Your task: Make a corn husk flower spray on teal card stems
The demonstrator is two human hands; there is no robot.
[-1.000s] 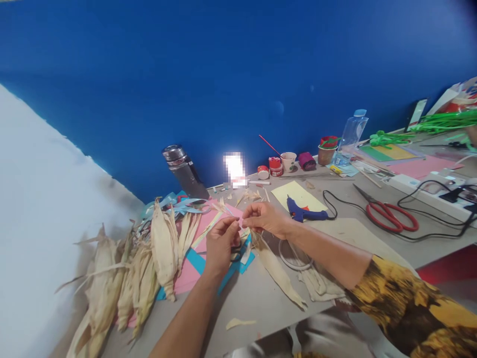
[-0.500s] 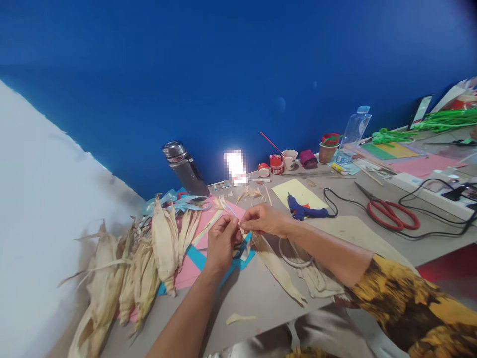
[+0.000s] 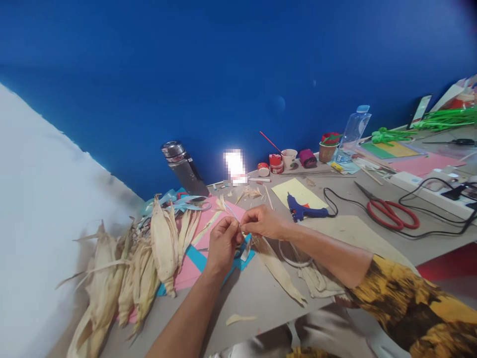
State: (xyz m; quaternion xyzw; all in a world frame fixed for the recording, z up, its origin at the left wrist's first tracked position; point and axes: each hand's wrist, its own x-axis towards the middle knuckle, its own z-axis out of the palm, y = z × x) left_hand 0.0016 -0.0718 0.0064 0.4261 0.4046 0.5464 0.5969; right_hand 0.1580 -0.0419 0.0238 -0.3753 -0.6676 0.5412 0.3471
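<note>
My left hand is closed in a pinch on a thin pale stick that slants up and away, with a cream husk tuft at its far end. Fingertips of my right hand pinch at the same spot, meeting the left fingers; the stick's near end is hidden between them. Below lie blue paper, pink paper and a partly covered pair of dark-handled scissors. A long corn husk strip stretches out beneath my right wrist.
Dried corn husks are heaped at left, before a dark thermos. To the right are a blue glue gun, red-handled scissors and a power strip with black cords. A clear bottle leans near the wall.
Both hands stay together at almost the same place. The husk tuft and stick have shifted very slightly; the fingers keep their pinch.
</note>
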